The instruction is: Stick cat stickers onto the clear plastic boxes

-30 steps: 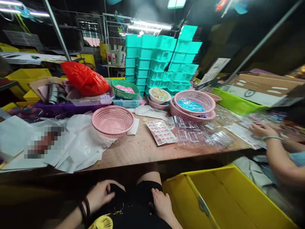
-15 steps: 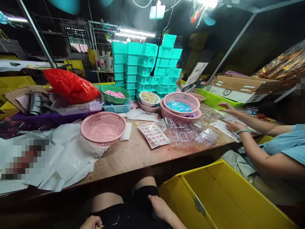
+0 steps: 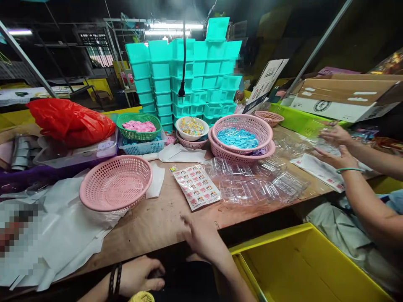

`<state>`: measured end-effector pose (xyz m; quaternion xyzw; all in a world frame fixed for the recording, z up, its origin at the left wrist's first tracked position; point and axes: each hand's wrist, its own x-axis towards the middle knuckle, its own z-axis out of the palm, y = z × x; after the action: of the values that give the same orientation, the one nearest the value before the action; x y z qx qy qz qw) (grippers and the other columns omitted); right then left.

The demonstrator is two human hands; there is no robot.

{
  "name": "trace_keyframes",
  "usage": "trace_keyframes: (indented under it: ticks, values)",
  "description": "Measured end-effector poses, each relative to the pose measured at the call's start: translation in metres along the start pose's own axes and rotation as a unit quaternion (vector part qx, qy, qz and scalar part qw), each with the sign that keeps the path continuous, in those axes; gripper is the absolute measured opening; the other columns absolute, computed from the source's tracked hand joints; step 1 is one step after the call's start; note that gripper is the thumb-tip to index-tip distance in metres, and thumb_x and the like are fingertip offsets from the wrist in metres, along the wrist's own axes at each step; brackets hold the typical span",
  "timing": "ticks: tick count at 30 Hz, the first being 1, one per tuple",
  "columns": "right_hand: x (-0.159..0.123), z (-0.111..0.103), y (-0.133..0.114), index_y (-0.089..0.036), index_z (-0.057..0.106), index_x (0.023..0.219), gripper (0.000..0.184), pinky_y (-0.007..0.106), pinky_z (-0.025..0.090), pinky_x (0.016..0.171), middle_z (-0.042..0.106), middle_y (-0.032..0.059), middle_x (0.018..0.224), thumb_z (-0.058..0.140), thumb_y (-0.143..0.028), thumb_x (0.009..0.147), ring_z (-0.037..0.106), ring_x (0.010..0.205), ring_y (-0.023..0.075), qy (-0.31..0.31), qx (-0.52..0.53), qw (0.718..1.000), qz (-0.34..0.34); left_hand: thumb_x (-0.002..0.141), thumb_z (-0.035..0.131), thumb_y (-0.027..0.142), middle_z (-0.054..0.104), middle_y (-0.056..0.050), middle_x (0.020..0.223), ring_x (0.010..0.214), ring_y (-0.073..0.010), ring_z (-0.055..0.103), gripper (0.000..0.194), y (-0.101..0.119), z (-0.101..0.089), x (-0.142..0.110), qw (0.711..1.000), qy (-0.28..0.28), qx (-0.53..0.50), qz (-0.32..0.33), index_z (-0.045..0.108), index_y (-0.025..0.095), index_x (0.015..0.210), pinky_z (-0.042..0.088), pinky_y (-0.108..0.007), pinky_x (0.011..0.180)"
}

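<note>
My left hand (image 3: 143, 274), with dark bead bracelets on its wrist, is low at the table's front edge. Its fingers are bent, with a gap between thumb and fingers and nothing visible in it. A round yellow thing (image 3: 142, 297) shows just below that wrist, cut by the frame. Above the front edge of the table, my right hand (image 3: 203, 239) is open, its fingers apart and a little blurred. Nearest to it lies a sheet of printed stickers (image 3: 198, 186), which it does not touch. Clear plastic cases (image 3: 252, 186) lie right of the sheet.
A pink basket (image 3: 115, 184) stands at left beside white sheets (image 3: 72, 226). Behind are baskets of blue pieces (image 3: 237, 138) and pink pieces (image 3: 138, 126), a white bowl (image 3: 192, 128) and stacked turquoise bins (image 3: 185, 75). A co-worker's hands (image 3: 338, 151) are at right, above a yellow box (image 3: 315, 260).
Both my hands have risen from my lap. The right one has moved up to the table edge and its fingers have spread. The view has shifted closer to the table. The co-worker's hands have lifted.
</note>
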<state>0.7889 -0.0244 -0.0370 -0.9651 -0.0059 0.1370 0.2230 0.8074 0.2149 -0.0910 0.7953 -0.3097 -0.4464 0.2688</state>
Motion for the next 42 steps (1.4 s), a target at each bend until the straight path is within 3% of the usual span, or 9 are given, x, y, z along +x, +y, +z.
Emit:
trace_keyframes:
  ticks: [3, 7, 12, 16, 21, 27, 32, 35, 42]
  values:
    - [0.06, -0.067, -0.006, -0.017, 0.05, 0.137, 0.048, 0.044, 0.045, 0.095, 0.061, 0.0194, 0.129, 0.03, -0.011, 0.094, 0.059, 0.119, 0.029, 0.147, -0.149, 0.968, 0.138, 0.091, 0.054, 0.046, 0.075, -0.004, 0.103, 0.091, -0.0203, 0.067, 0.039, 0.039, -0.016, 0.011, 0.998, 0.04, -0.014, 0.035, 0.067, 0.023, 0.119, 0.051, -0.028, 0.08]
    - [0.128, -0.118, 0.03, -0.012, 0.022, 0.156, 0.068, 0.069, 0.027, 0.105, 0.015, 0.0268, 0.162, 0.045, -0.022, 0.093, 0.027, 0.144, 0.0456, 0.126, -0.216, 0.943, 0.219, 0.088, 0.056, 0.042, 0.074, -0.005, 0.106, 0.095, -0.0211, 0.066, 0.038, 0.072, -0.033, 0.025, 0.993, 0.073, -0.035, 0.08, 0.07, 0.022, 0.116, 0.05, -0.028, 0.081]
    - [0.156, -0.141, 0.084, -0.022, 0.028, 0.155, 0.097, 0.073, 0.004, 0.111, 0.033, 0.0216, 0.156, 0.074, -0.045, 0.074, 0.025, 0.146, 0.0431, 0.031, -0.239, 0.956, 0.168, 0.084, 0.064, 0.05, 0.074, -0.005, 0.09, 0.078, -0.0166, 0.064, 0.043, 0.065, -0.042, 0.049, 0.983, 0.023, -0.145, 0.113, 0.071, 0.018, 0.111, 0.049, -0.026, 0.072]
    - [0.157, -0.15, 0.092, -0.022, 0.041, 0.147, 0.099, 0.07, 0.013, 0.111, 0.046, 0.0201, 0.144, 0.084, -0.048, 0.062, 0.042, 0.135, 0.0413, 0.006, -0.245, 0.961, 0.128, 0.071, 0.08, 0.049, 0.074, -0.005, 0.081, 0.073, -0.0151, 0.064, 0.042, 0.053, -0.051, 0.066, 0.938, 0.043, -0.324, 0.113, 0.074, 0.015, 0.094, 0.049, -0.028, 0.075]
    - [0.158, -0.162, 0.071, -0.02, 0.024, 0.154, 0.106, 0.046, 0.039, 0.107, 0.036, 0.0216, 0.15, 0.082, -0.044, 0.068, 0.041, 0.137, 0.0346, 0.048, -0.217, 0.969, 0.112, 0.066, 0.084, 0.044, 0.073, -0.008, 0.095, 0.074, -0.0134, 0.065, 0.05, 0.05, -0.071, 0.088, 0.884, 0.109, -0.444, 0.098, 0.069, 0.015, 0.104, 0.05, -0.026, 0.072]
    - [0.166, -0.152, -0.004, -0.014, 0.028, 0.15, 0.105, 0.051, 0.041, 0.105, 0.034, 0.0252, 0.152, 0.075, -0.06, 0.069, 0.04, 0.137, 0.0401, 0.076, -0.201, 0.969, 0.124, 0.09, 0.051, 0.055, 0.057, -0.009, 0.138, 0.106, -0.0171, 0.065, 0.053, 0.077, -0.097, 0.11, 0.791, 0.216, -0.561, 0.119, 0.052, 0.026, 0.133, 0.053, -0.026, 0.082]
    - [0.154, -0.121, -0.069, -0.004, 0.038, 0.145, 0.105, 0.047, 0.045, 0.101, 0.048, 0.0274, 0.143, 0.06, -0.076, 0.072, 0.053, 0.128, 0.0375, 0.062, -0.188, 0.975, 0.099, 0.095, 0.03, 0.063, 0.063, -0.007, 0.131, 0.121, -0.019, 0.059, 0.061, 0.086, -0.105, 0.105, 0.716, 0.306, -0.606, 0.163, 0.052, 0.022, 0.135, 0.051, -0.024, 0.089]
    - [0.142, -0.098, -0.079, -0.003, 0.048, 0.139, 0.103, 0.045, 0.046, 0.099, 0.058, 0.0268, 0.135, 0.053, -0.081, 0.073, 0.057, 0.123, 0.0379, 0.04, -0.154, 0.984, 0.082, 0.087, 0.039, 0.074, 0.072, -0.011, 0.112, 0.105, -0.0238, 0.067, 0.074, 0.066, -0.099, 0.091, 0.724, 0.292, -0.61, 0.136, 0.059, 0.017, 0.128, 0.054, -0.03, 0.082]
    - [0.115, -0.043, -0.049, -0.008, 0.067, 0.119, 0.075, 0.034, 0.048, 0.085, 0.07, 0.0226, 0.119, 0.044, -0.072, 0.088, 0.067, 0.108, 0.0327, 0.004, -0.036, 0.996, 0.084, 0.076, 0.062, 0.072, 0.076, -0.013, 0.098, 0.088, -0.025, 0.071, 0.07, 0.01, -0.087, 0.065, 0.81, 0.262, -0.521, 0.061, 0.07, 0.012, 0.111, 0.054, -0.034, 0.079]
